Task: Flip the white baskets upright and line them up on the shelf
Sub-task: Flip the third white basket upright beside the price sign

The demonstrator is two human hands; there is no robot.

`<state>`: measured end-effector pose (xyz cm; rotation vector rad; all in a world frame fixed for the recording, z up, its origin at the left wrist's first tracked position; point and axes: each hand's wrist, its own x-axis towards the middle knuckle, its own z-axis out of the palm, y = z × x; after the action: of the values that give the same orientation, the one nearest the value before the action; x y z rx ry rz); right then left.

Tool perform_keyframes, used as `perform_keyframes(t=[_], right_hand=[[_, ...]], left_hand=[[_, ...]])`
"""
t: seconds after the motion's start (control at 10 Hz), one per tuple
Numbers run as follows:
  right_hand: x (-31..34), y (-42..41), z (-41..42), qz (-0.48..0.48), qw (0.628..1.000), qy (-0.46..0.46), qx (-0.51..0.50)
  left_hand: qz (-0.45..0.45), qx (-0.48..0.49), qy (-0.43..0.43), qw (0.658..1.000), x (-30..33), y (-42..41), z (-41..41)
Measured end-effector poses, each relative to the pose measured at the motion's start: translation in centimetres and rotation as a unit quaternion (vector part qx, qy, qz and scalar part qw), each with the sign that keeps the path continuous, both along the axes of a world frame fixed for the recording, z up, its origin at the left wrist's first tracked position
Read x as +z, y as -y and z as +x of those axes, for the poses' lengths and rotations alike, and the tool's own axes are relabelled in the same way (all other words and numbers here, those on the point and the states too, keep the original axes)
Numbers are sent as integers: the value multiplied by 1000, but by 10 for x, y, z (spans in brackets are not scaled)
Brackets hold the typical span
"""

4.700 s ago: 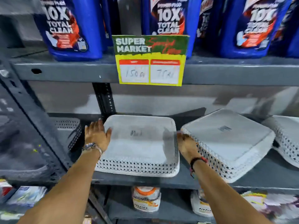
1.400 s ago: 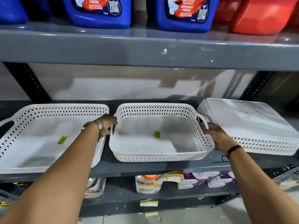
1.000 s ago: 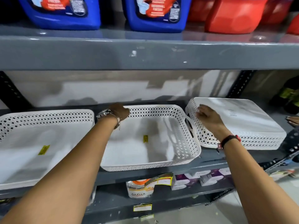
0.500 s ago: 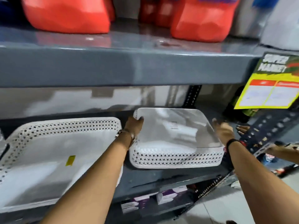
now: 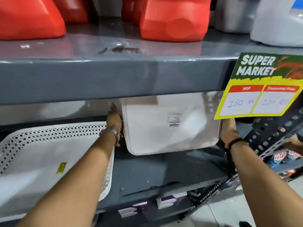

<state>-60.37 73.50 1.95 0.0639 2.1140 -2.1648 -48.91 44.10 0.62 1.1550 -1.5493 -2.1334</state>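
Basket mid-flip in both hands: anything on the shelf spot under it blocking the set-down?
Nothing visible. The tilted basket is held by the left hand and right hand; the shelf below is bare. The upright basket sits to its left, clear of that spot.

I see grey metal shelving [image 5: 114,79] with red plastic jugs [image 5: 172,22] and a white jug [image 5: 278,25] on top, a yellow-green price sign [image 5: 260,86] clipped at right, perforated dark upright [image 5: 272,133], pale tiled floor [image 5: 229,210] below
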Motion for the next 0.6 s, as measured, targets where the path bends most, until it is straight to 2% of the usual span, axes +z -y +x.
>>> perform_keyframes(t=[0.1,0.2,0.3,0.4,0.5,0.6], right_hand=[[29,-15,-6,-123,992,-28,4],[31,-28,-2,-143,989,22,28],[-1,-44,-4,110,984,115,85],[-16,-46,5,331,935,115,51],[-29,-43,13,442,891,97,22],[-36,-41,19,465,882,77,16]], left_hand=[[-4,-51,2,999,25,10,10],[-78,-133,87,984,29,9,26],[-100,-269,184,940,19,-1,47],[-115,-286,220,925,12,-5,51],[-203,-277,241,908,5,-12,49],[-273,-300,270,873,5,-17,51]])
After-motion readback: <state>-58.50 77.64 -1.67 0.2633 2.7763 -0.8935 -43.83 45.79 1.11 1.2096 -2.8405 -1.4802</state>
